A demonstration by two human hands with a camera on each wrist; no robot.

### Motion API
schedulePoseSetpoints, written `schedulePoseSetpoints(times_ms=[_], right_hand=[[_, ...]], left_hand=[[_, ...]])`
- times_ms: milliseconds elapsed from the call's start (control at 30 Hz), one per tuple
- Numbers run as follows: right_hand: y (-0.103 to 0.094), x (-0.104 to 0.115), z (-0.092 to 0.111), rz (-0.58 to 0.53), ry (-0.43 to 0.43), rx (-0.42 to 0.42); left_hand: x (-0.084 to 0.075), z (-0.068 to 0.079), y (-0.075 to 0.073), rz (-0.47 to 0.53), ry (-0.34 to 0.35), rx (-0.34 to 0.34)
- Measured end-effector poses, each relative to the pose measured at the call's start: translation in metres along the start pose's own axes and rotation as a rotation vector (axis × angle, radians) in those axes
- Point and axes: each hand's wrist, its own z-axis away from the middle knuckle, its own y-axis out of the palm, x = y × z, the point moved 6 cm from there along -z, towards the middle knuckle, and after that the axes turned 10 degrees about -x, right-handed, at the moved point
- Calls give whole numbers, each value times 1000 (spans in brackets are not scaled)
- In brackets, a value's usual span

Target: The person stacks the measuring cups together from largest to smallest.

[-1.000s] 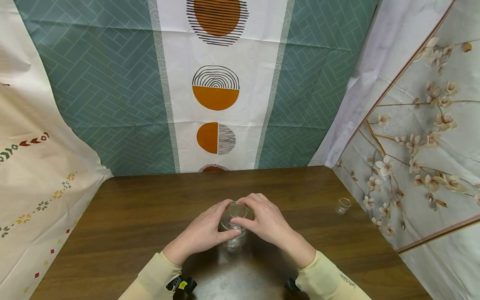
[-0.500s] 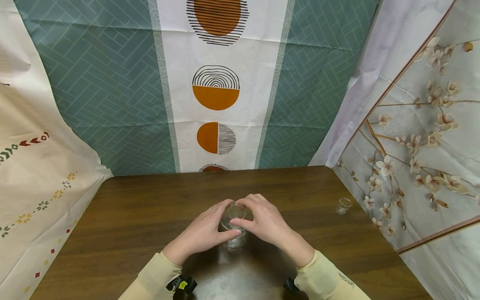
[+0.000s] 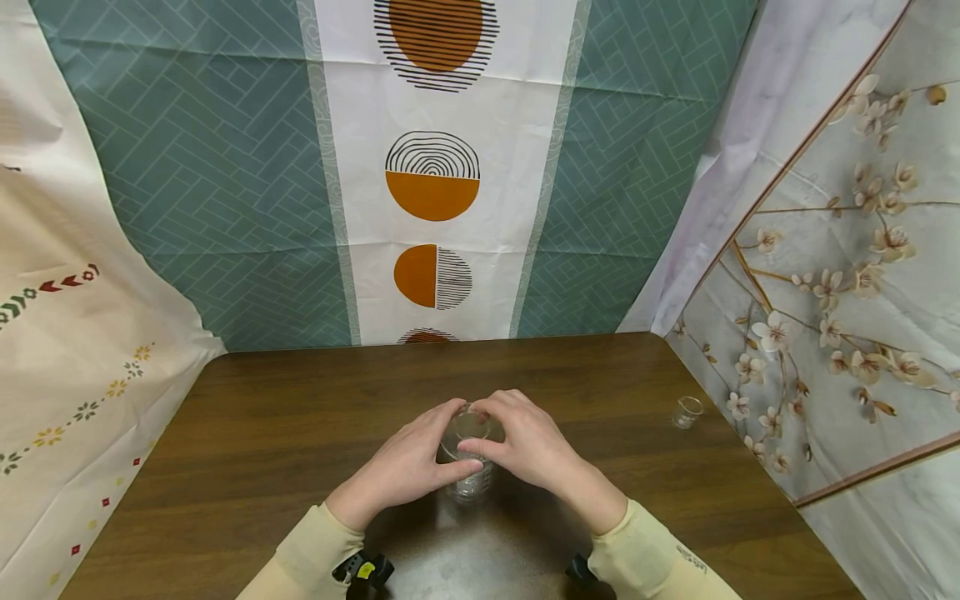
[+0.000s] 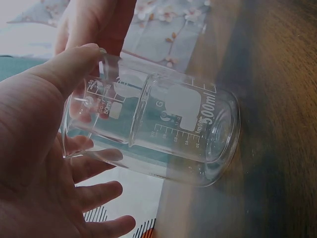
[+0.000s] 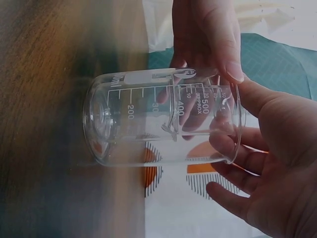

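A large glass beaker marked 500 ml stands upright on the table in front of the person. Inside its lower part sits a medium beaker with its own scale. The left hand holds the large beaker at its rim, thumb on the near side and fingers spread round the far side. A small 50 ml beaker is within the large one's mouth, above the medium beaker. The right hand pinches the small beaker near its rim, fingertips reaching inside the large beaker's mouth.
Another small glass beaker stands near the right edge of the brown wooden table. A patterned curtain hangs behind the table, with printed cloths at the left and right sides.
The right hand has shifted slightly left and down with the small beaker. The left hand and the large beaker have stayed in place.
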Motion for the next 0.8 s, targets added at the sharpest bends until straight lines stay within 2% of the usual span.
schedulePoseSetpoints(times_ms=[800], right_hand=[[2,3,-4,15,0,147]], left_hand=[[-1,0,-1,17,17,-15]])
